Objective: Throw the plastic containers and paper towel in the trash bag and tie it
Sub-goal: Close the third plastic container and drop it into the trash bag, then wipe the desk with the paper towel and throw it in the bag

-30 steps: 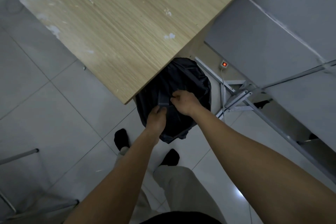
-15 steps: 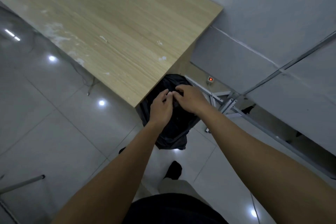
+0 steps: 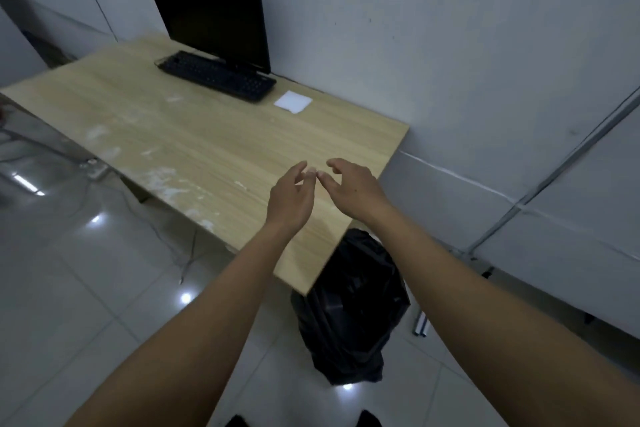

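The black trash bag stands on the tiled floor beside the near right corner of the wooden table, its top partly hidden under the table edge. My left hand and my right hand are raised over the table corner, well above the bag. Both hands hold nothing, with fingers loosely curled and apart, fingertips almost meeting. A white square of paper lies flat on the table to the right of the keyboard. No plastic containers show.
A black monitor and black keyboard stand at the table's far side against the grey wall. Metal tubing lies on the floor right of the bag. Cables trail on the floor under the table's left side.
Both hands have let go of the bag's top and risen above the table corner. The view has tilted up, bringing monitor, keyboard and wall into sight.
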